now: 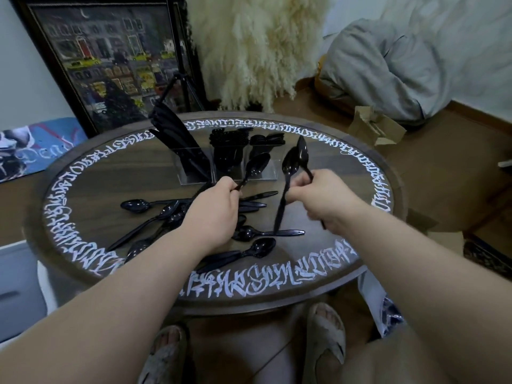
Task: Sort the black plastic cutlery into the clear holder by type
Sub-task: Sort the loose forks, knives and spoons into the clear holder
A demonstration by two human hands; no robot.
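left hand [214, 206] pinching one spoon [256, 167], right hand [322, 199] gripping two spoons [293, 162]

The clear holder [227, 169] is standing upright at the far side of the spoon pile [194, 225], its three compartments side by side. Knives [177, 139] are leaning leftward out of the left compartment, forks [228, 146] are filling the middle one, and spoons [267, 142] are sitting in the right one. Nearer than the holder, loose glossy black spoons are lying flat, crossing and overlapping. Three more spoons are being held raised in front of the holder and at its right, bowls up.
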